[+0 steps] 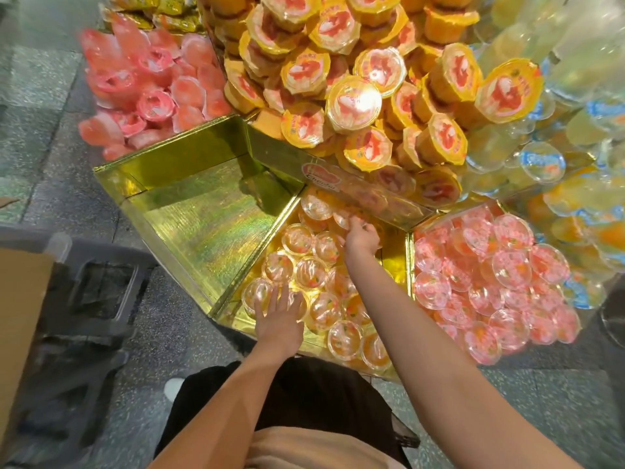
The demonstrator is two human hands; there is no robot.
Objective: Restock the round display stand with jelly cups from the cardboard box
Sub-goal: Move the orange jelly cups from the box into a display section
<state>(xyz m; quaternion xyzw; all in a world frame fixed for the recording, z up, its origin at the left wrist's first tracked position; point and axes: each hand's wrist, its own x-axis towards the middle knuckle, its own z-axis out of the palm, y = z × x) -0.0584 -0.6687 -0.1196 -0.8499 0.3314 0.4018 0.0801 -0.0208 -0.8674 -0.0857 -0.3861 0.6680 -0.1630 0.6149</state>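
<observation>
The round display stand [216, 301] has gold-lined wedge compartments. The middle compartment in front of me holds several clear jelly cups [311, 272] with orange and pink fruit bits. My left hand [279, 314] lies flat with spread fingers on the cups at the compartment's near left corner. My right hand [361, 237] reaches to the back of the same compartment, its fingers curled down around a jelly cup [341, 218] under the upper tier's clear rim. The cardboard box [20, 316] shows only as a brown flap at the left edge.
The gold compartment [203, 218] to the left holds nothing. The right one is packed with pink-lidded cups [490, 275]. Above, the upper tier carries heaps of yellow cups [355, 103], pink cups [148, 82] and clear cups [541, 164]. A dark plastic crate [98, 299] stands on the floor at left.
</observation>
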